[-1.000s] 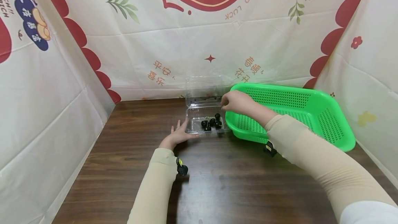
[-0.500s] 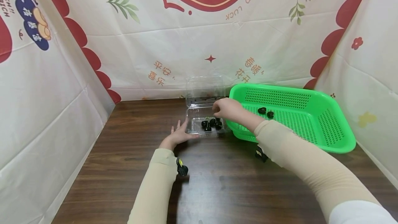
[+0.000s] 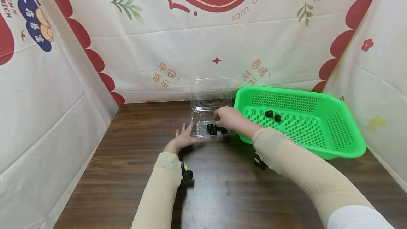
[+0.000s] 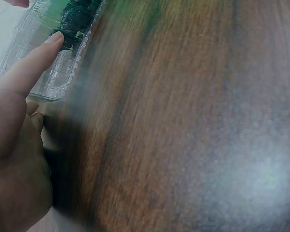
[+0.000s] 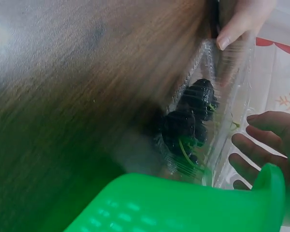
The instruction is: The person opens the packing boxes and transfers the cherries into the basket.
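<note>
A clear plastic clamshell box [image 3: 200,117] stands with its lid [image 3: 210,89] raised against the backdrop. Several dark cherries [image 3: 213,132] with green stems lie in its base; the right wrist view shows these cherries [image 5: 179,128] through the wall. My left hand [image 3: 182,140] rests at the box's left front corner, fingers spread, its thumb [image 4: 46,53] along the front side. Over the base reaches my right hand [image 3: 230,118], fingertips close to a stem. In the right wrist view that hand's fingers [image 5: 253,150] are loosely bent and apart, with nothing seen between them.
A green perforated plastic basket [image 3: 344,116] stands right of the box, close to it. Two dark cherries [image 3: 272,115] lie on its floor. Brown wood-grain table [image 3: 210,193] extends in front. White printed cloth [image 3: 143,56] hangs behind and at both sides.
My right hand has moved left and down from the basket's near corner to above the cherries. Two cherries in the basket, earlier hidden by the arm, now show. The left hand stays put.
</note>
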A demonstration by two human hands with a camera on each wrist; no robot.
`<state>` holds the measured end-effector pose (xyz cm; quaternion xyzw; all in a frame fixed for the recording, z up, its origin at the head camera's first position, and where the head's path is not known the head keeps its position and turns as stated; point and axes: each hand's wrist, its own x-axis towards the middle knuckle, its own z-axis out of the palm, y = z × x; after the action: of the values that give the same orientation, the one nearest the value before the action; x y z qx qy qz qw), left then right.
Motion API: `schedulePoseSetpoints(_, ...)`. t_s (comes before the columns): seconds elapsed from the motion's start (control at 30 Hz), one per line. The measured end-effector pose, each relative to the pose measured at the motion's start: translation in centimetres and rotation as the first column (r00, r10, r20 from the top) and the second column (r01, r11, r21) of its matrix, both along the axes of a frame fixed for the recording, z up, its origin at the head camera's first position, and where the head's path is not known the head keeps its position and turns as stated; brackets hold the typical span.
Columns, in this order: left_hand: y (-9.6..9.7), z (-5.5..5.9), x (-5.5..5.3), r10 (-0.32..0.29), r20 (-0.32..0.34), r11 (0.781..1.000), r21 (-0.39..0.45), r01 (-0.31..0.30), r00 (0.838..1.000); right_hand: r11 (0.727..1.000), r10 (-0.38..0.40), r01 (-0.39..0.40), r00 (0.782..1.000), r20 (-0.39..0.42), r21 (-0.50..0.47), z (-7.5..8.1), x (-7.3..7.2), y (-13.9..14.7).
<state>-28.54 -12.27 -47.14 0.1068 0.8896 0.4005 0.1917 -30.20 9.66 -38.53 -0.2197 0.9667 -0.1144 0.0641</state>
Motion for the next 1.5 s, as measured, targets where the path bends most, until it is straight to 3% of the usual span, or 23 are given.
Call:
schedulePoseSetpoints(0.43,-0.1,0.3,0.2,-0.001,-0.008,1.000,-0.021,0.001,1.000,0.997,0.049,-0.044,0.994,-0.093,0.057,-1.2,-0.2,-0.6)
schedulePoseSetpoints(0.83,-0.1,0.3,0.2,-0.001,0.009,1.000,-0.011,0.001,1.000,0.998,0.055,-0.053,0.996,-0.075,0.028,-1.1,-0.1,-0.7)
schedulePoseSetpoints(1.2,-0.2,0.1,-0.1,0.002,0.013,1.000,0.017,-0.003,1.000,0.999,0.042,-0.044,0.998,-0.049,-0.032,-0.3,0.2,-0.8)
schedulePoseSetpoints(1.5,-0.1,0.2,-0.1,-0.003,-0.003,1.000,-0.025,0.003,1.000,0.995,0.050,-0.057,0.996,-0.073,-0.086,1.1,1.1,-0.2)
